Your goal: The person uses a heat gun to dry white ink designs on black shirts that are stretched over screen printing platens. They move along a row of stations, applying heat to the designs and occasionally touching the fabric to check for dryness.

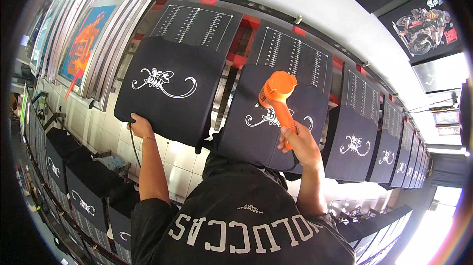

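Note:
An orange hair dryer (282, 83) is held by its handle in my right hand (303, 146). Its head hangs over a black shirt (256, 139) stretched on a printing board and partly covers the white scroll print there. To the left, my left hand (141, 126) is closed around a black cord (136, 148) at the lower left corner of another black shirt (167, 110). That shirt lies flat, with its white curled print (160, 82) fully visible.
Boards with white ruled marks (189, 23) show beyond the shirts. More printed black shirts (352, 142) line up to the right. Framed screens (91, 33) stand at the far left. A second row of shirts (88, 196) lies at the lower left, across a tiled floor (180, 159).

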`<state>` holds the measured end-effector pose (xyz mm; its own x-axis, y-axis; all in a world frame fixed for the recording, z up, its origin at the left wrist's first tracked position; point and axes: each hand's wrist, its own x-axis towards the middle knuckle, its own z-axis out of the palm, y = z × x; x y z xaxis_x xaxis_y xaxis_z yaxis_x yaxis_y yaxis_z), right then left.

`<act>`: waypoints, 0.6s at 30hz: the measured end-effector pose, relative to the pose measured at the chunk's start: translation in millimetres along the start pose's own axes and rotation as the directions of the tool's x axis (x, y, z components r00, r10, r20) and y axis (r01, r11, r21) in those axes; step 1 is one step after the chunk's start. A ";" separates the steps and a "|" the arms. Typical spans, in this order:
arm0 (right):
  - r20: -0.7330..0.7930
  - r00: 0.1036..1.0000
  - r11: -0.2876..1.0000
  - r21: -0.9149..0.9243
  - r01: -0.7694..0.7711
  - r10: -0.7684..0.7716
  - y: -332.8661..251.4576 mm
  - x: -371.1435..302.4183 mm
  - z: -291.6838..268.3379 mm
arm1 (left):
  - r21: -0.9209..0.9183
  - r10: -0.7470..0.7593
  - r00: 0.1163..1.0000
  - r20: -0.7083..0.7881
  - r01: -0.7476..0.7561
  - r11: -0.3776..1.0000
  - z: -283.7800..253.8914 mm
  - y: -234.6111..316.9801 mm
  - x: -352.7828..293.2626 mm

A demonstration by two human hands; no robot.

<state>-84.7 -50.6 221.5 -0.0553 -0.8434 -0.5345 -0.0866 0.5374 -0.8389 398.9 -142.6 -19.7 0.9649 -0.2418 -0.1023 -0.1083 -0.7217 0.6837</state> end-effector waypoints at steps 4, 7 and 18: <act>-0.039 0.999 1.000 -0.001 -0.013 0.013 -1.2 -6.1 -7.5 | -0.003 -0.022 1.000 -0.004 0.022 1.000 -5.1 7.6 -5.9; -0.050 0.999 1.000 -0.007 -0.012 0.012 3.8 -12.1 -11.8 | -0.022 -0.041 0.999 0.014 0.042 0.999 -6.6 8.4 -6.4; -0.118 0.991 0.997 0.030 -0.066 0.069 20.0 -36.7 -30.6 | -0.067 -0.018 1.000 0.013 0.019 0.998 4.4 -8.6 9.2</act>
<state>-114.8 -8.8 227.5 -0.1783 -0.7981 -0.5755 -0.0524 0.5918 -0.8044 407.7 -141.5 -29.7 0.9635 -0.2370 -0.1245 -0.0735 -0.6814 0.7282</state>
